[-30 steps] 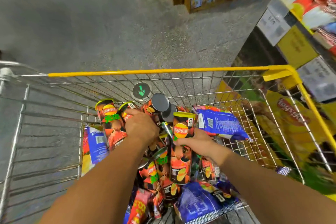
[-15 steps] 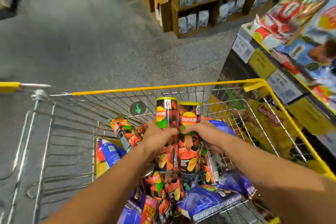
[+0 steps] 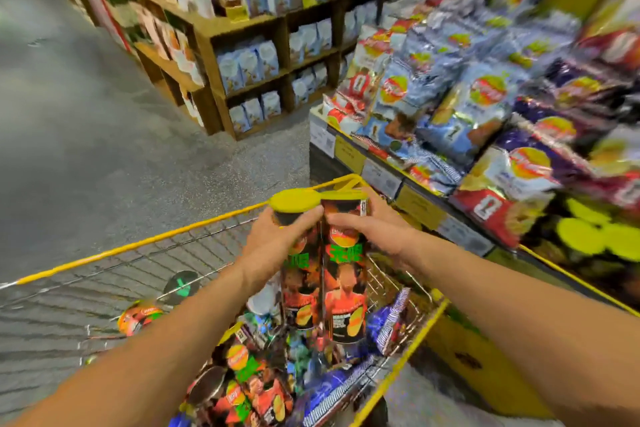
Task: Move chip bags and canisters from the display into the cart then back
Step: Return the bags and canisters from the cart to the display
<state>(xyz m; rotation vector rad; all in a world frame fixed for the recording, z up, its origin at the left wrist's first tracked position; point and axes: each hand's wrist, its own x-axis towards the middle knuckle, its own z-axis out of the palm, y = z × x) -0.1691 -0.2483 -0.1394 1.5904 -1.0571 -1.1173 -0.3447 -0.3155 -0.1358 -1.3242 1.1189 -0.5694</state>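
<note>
I hold two tall orange chip canisters with yellow lids side by side, upright, above the cart. My left hand (image 3: 277, 239) grips the left canister (image 3: 299, 288) near its top. My right hand (image 3: 374, 229) grips the right canister (image 3: 346, 295) near its top. Below them the wire cart (image 3: 138, 246) with a yellow rim holds several more canisters (image 3: 249, 388) and a blue chip bag (image 3: 332, 388). To the right stands the chip display (image 3: 485, 107), stacked with blue, red and purple bags.
Yellow price labels (image 3: 412, 204) line the display's front edge, close to the cart's right corner. Wooden shelves (image 3: 249, 55) with pale blue packs stand ahead. Grey floor (image 3: 86, 149) spreads to the left. Yellow-lidded canisters (image 3: 595, 236) sit low in the display.
Both hands have lifted the two canisters up out of the cart's pile and towards the display. My view has swung up and right, so the display now fills the right side.
</note>
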